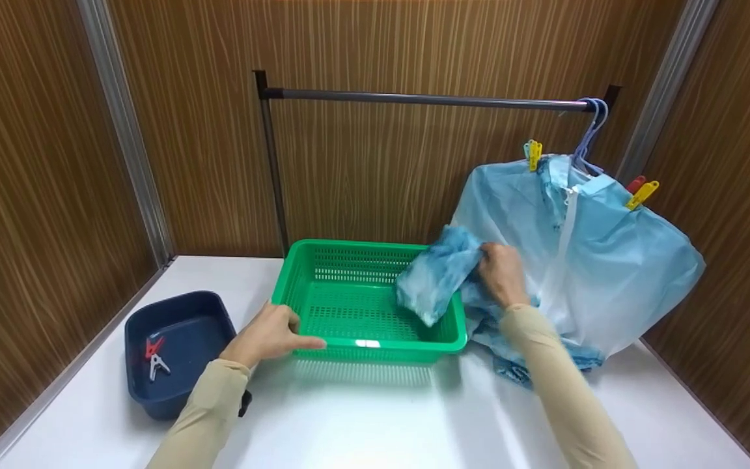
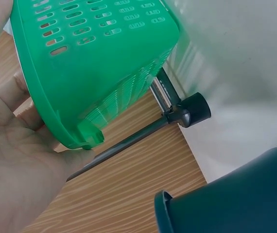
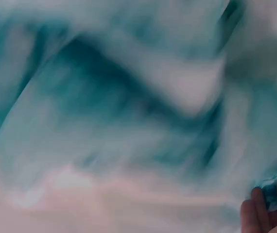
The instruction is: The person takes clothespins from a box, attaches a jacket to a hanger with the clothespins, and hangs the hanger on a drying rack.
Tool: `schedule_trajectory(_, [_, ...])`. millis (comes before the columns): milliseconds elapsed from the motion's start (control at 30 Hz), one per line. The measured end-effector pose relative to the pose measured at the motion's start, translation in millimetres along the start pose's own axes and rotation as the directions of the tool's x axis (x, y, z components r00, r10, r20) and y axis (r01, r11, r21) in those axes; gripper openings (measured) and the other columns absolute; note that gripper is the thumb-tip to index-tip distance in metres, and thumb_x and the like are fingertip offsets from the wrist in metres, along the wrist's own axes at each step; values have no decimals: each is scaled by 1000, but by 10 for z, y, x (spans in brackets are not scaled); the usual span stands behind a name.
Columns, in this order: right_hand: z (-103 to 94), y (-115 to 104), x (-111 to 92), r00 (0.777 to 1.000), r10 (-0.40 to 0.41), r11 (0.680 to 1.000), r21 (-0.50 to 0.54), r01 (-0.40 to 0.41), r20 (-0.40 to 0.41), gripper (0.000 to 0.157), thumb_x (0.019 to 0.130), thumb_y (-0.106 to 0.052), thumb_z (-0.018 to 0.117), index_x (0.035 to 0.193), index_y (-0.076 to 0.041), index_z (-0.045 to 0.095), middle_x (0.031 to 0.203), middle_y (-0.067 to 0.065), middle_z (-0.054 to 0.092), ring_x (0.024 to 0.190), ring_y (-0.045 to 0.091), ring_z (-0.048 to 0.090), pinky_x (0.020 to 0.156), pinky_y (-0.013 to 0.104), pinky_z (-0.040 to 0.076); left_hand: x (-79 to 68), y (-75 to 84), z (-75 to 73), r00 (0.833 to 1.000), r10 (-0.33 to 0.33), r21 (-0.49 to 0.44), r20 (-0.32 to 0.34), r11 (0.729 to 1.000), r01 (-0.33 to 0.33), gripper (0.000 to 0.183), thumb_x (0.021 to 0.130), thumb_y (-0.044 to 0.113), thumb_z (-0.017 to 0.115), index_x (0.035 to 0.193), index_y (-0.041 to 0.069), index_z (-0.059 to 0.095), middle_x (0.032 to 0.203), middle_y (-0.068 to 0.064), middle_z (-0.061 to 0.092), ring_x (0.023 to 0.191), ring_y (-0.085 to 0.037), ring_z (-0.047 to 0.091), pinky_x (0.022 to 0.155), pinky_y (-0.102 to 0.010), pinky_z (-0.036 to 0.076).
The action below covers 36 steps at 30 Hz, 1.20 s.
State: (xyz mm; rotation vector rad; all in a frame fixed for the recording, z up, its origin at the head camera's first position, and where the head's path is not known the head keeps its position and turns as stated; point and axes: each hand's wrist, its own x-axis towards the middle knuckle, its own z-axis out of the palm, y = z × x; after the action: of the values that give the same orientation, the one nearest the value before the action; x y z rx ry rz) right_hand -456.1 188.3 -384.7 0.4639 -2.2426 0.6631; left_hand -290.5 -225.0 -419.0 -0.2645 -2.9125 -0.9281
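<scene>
My left hand (image 1: 269,333) is at the front left corner of a green plastic basket (image 1: 375,352), with the fingers bent at its rim and the thumb stretched along the front edge. In the left wrist view, part of those fingers is hidden behind the basket (image 2: 80,77). My right hand (image 1: 502,273) pinches a crumpled blue-and-white cloth (image 1: 437,277) above the basket's right side. Part of this cloth hangs into the basket. Blurred fabric (image 3: 109,126) fills most of the right wrist view, where the right fingers (image 3: 260,211) hold a bunched blue edge.
A pale blue zipped jacket (image 1: 505,195) hangs from a hanger (image 1: 586,140) on the rack's bar (image 1: 414,98), with yellow clothespins (image 1: 642,195) at its shoulders. Bunched blue fabric (image 1: 512,368) lies beneath it. A dark blue tub (image 1: 137,352) at left contains red and white clothespins (image 1: 157,368).
</scene>
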Motion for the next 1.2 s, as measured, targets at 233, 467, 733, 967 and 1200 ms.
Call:
schedule_trajectory(233, [-492,346,146,981,176,983,68,-170,-88,35,92,-1,40,109,9,69,109,30,67,102,46,64,88,55,50,5,2,-14,1000,-2,8,2,1000,2,65,68,61,81,54,18,33,58,6,21,55,-10,23,49,-26,22])
schedule_trajectory(467, [-704,465,147,985,169,984,65,-167,-33,36,97,-23,55,112,7,68,118,28,64,111,44,59,97,56,46,-8,-7,-19,999,-34,-2,0,999,34,61,68,60,82,55,18,39,58,5,24,56,-11,28,49,-26,25])
schedule_trajectory(733, [-516,499,-71,923,52,998,-40,-40,381,61,92,-32,68,138,4,49,145,31,40,131,51,39,108,64,30,-6,-13,2,999,-33,-10,6,999,33,59,68,59,82,56,18,42,58,5,24,55,-11,28,49,-26,25])
schedule_trajectory(967, [-155,378,-351,848,30,999,-33,-15,529,68,96,-42,58,150,-7,37,153,29,30,139,50,30,112,63,25,13,10,1,1000,-2,-5,1,1000,2,59,69,59,81,54,18,42,58,6,24,56,-11,28,50,-26,25])
schedule_trajectory(1200, [-53,232,-472,867,-1,995,-83,48,499,55,100,-35,51,148,-9,43,153,27,32,142,52,23,112,67,18,9,-6,16,1000,3,6,-22,1000,-3,64,68,61,81,54,17,37,58,5,24,60,-12,30,53,-25,27])
